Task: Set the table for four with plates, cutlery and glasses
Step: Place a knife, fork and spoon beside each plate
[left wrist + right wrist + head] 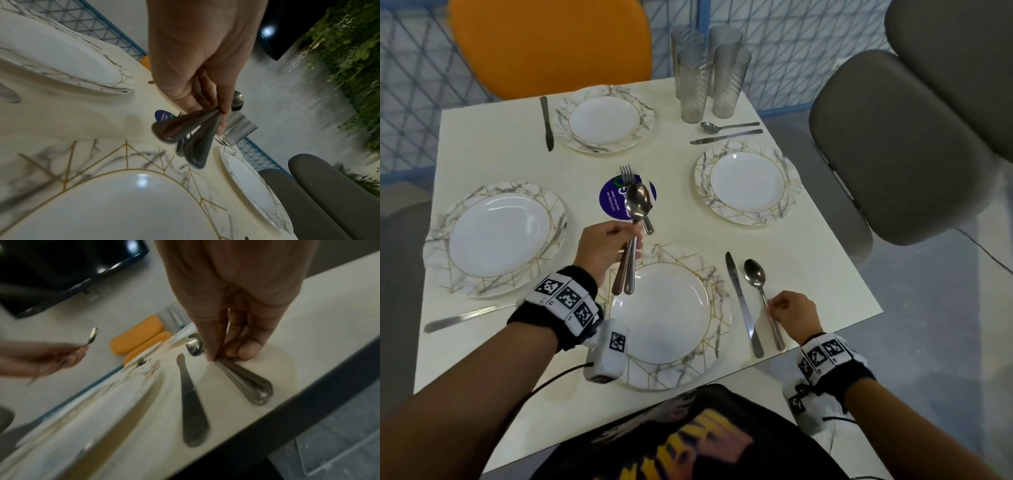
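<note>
The right grip (789,310) pinches the handle of a spoon (760,294) lying flat on the surface (493,137), right of a knife (743,305) and the near plate (664,315). The left grip (602,250), raised over that plate's far rim, clasps the handles of two spoons (637,205). Four glasses (709,75) cluster at the far edge.

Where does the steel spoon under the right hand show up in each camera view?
Head: steel spoon lower right, beside the table knife.
Left wrist: not in view.
Right wrist: spoon centre; right hand pinches its handle.
Shared landmark: orange chair.
</note>
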A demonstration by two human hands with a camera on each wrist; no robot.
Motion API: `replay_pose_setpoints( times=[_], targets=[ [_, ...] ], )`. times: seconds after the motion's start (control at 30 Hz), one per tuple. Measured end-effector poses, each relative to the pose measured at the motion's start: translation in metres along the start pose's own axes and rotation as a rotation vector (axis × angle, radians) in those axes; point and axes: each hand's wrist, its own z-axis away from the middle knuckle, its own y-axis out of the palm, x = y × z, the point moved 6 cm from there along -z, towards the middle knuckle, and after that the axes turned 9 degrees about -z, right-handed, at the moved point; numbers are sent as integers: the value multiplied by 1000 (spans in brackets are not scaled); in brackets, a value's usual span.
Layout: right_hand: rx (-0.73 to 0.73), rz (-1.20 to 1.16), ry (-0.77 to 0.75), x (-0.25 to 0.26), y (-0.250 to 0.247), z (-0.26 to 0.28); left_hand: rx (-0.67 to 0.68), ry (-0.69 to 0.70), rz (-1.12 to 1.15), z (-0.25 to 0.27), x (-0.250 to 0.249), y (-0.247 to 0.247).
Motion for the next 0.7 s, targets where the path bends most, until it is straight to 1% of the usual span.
replay_pose_setpoints(
  times=[0.1,0.23,0.43,0.7],
  targets=[
    [-24,87,-28,0,-1,2,-10,-9,13,4,3,2],
    [-6,47,-3,-2,-3,4,-19,-2,7,7,3,1],
    [-5,47,-34,-1,-3,2,-44,-3,0,6,7,-1],
    [-14,35,-41,1,-2,2,-28,-17,-4,5,10,-1]
  ],
)
